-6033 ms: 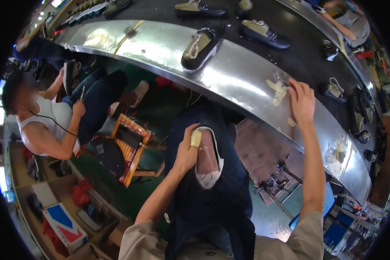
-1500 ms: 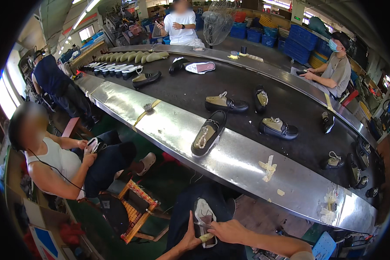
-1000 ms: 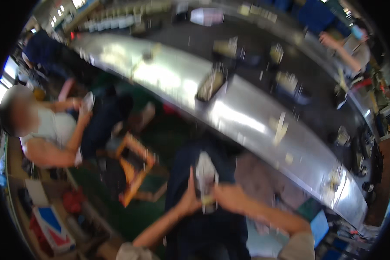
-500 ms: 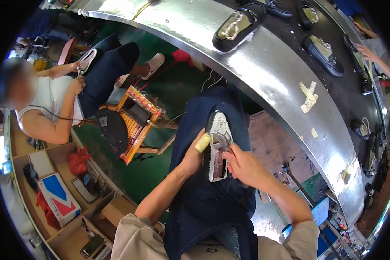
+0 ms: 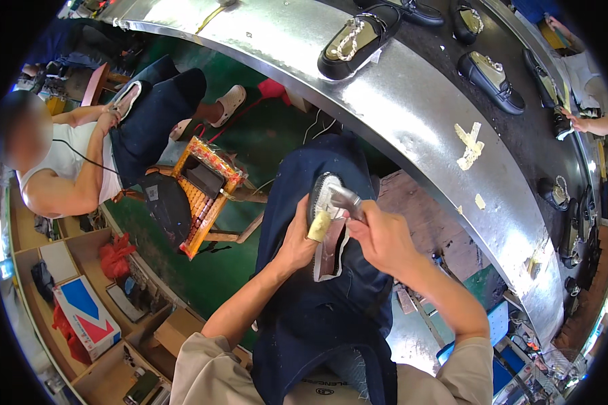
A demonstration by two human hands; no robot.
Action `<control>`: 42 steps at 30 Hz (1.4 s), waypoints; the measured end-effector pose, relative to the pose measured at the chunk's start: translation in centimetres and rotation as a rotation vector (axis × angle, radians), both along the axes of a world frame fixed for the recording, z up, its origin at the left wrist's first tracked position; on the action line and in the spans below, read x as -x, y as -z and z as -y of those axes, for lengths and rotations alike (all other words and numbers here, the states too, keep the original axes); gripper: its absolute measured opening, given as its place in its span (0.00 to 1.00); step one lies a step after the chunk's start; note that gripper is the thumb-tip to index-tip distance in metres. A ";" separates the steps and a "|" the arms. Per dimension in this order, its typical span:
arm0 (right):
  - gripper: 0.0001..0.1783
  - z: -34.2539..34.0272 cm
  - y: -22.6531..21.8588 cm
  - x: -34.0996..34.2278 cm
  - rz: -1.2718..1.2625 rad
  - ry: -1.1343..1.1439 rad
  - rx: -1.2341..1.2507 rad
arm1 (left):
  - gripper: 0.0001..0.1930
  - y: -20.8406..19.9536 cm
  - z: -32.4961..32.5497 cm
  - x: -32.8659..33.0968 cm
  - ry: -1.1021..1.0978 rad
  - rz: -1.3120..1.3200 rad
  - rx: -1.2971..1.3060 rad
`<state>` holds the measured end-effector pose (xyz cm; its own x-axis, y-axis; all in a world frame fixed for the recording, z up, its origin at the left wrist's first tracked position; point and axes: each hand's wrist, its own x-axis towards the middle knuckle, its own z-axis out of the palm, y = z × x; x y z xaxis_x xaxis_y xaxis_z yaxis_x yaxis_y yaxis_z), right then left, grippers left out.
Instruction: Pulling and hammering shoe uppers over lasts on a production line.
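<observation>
An unfinished shoe point(image 5: 328, 260) lies bottom up across my dark-aproned lap, its toe pointing away from me. White pleated lining edges show round the toe, with a brownish sole face behind. My left hand point(image 5: 302, 236) is closed round the shoe's left side; a yellow wrap point(image 5: 319, 226) covers one digit, resting by the rim. Closed round the handle of metal pincers point(image 5: 346, 198), my right hand point(image 5: 382, 237) holds their head over the toe's right side. The fingers partly hide the handle, and whether the jaws grip the edge I cannot tell.
A curved metal bench point(image 5: 412, 108) sweeps from the upper left to the right, carrying several black shoes point(image 5: 491, 81). At left, a seated person point(image 5: 74, 162) works on another shoe beside a wooden stool point(image 5: 199, 192). Wooden compartments point(image 5: 135, 334) stand lower left. A co-worker's hand point(image 5: 577, 121) reaches in at far right.
My right hand has lifted and turned the pincers, whose head now sits nearer the toe. The shoe has shifted slightly left and tilted. At far right, the co-worker's hand has moved lower.
</observation>
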<state>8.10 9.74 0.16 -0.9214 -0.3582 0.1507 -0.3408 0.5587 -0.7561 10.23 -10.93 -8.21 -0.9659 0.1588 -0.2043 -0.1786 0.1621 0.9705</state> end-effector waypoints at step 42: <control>0.16 -4.1 8.3 -4.7 0.708 0.503 0.304 | 0.55 -2.0 6.9 -5.4 0.468 -0.038 0.436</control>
<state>12.80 13.84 -8.17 -0.8709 0.0725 -0.4861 0.4871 0.2585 -0.8342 15.62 -17.87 -6.26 -0.8223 0.4759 -0.3120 0.0403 0.5956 0.8022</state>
